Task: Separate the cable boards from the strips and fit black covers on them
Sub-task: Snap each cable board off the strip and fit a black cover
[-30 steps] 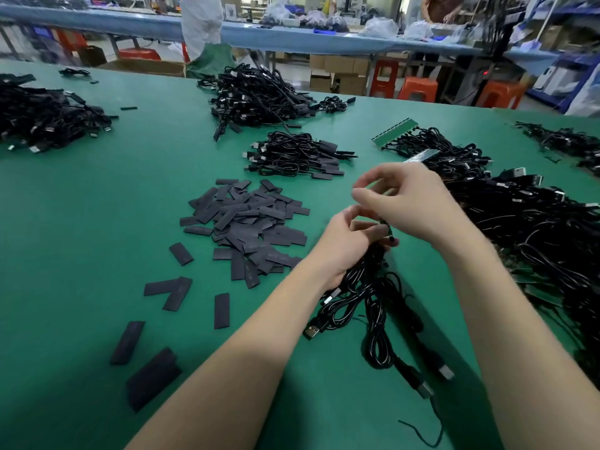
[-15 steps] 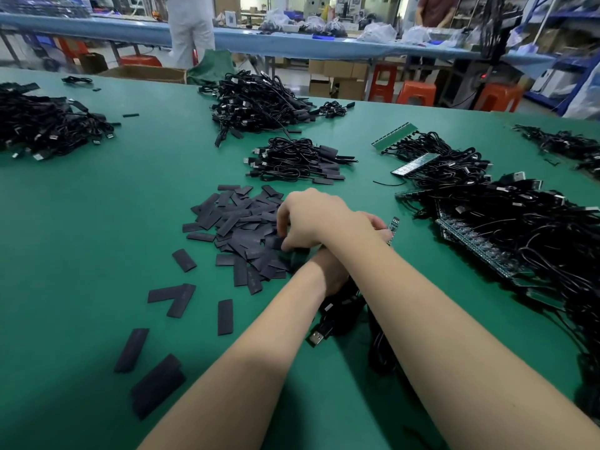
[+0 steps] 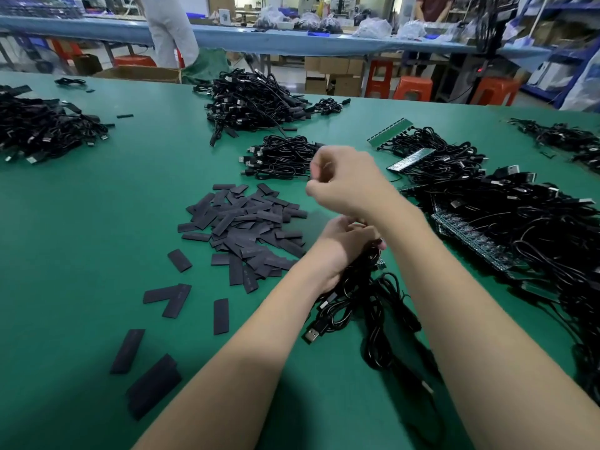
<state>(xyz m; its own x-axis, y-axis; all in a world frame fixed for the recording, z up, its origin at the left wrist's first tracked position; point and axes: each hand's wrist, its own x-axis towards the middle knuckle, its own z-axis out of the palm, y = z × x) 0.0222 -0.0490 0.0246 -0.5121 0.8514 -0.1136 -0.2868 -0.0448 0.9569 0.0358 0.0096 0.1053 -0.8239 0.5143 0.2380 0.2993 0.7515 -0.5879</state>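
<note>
- A bunch of black USB cables [image 3: 357, 297] is gripped by the left hand [image 3: 341, 245], with the fingers curled round the top of the bunch.
- The cables hang down from that hand onto the green surface [image 3: 97, 222], and a silver plug [image 3: 312, 336] is seen at the near end.
- A small green cable board [image 3: 380, 263] is seen just beside the left hand, at its right edge.
- The right hand [image 3: 347, 183] is held up above the left hand, with the fingers curled in. It is blurred, so it cannot be told if anything is pinched in it.
- The pile of black covers [image 3: 246, 228] lies just to the left of both hands, and a few loose covers are scattered nearer.
- The green strips [image 3: 467, 235] with more cables on them lie to the right of the right hand.
- A smaller heap of cables [image 3: 279, 157] lies just past the right hand, and a bigger heap [image 3: 253, 102] is farther off.
</note>
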